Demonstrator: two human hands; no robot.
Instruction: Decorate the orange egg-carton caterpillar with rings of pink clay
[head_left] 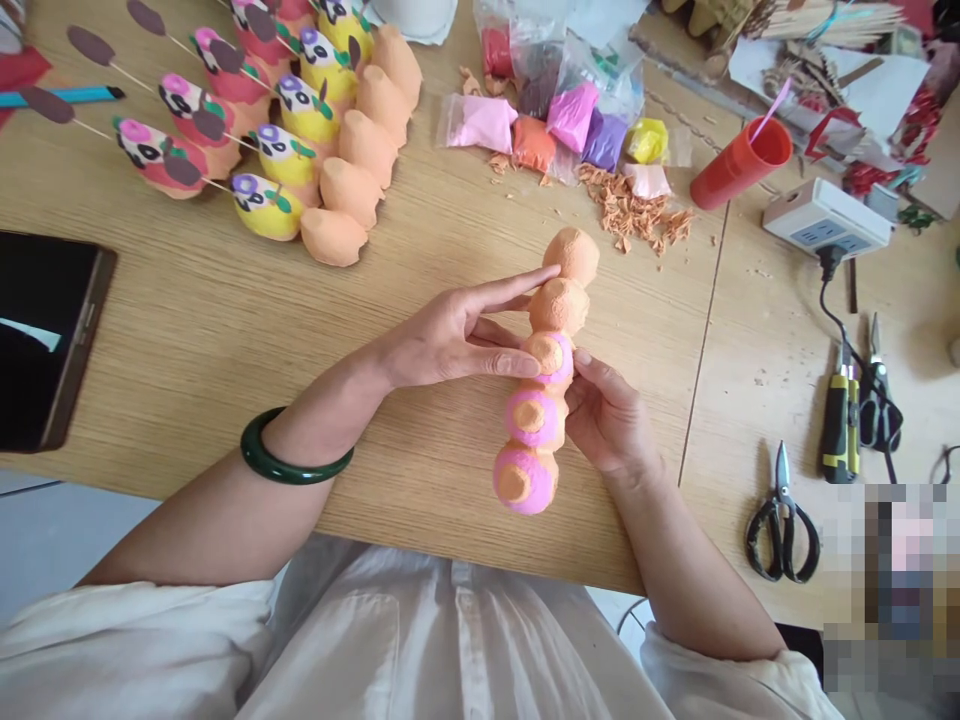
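A strip of joined orange bumps (559, 305) with a rough, clay-like surface stands out from the table edge in front of me. Its three nearest bumps carry pink patches with a small orange piece in the middle of each. My left hand (469, 340) grips the strip from the left, thumb on the third bump and index finger up by the farthest ones. From the right, my right hand (611, 410) pinches the strip's side near its middle; some of its fingertips are hidden behind the strip. A green bangle (296, 462) circles my left wrist.
Rows of painted bumps (266, 215) with sticks, and a plain orange row (334, 238), stand at back left. Bagged coloured clay (480, 122) and orange crumbs (637, 210) lie behind. Rightward are a red cup (741, 165), power strip (825, 218) and scissors (782, 530); a tablet (45, 340) is left.
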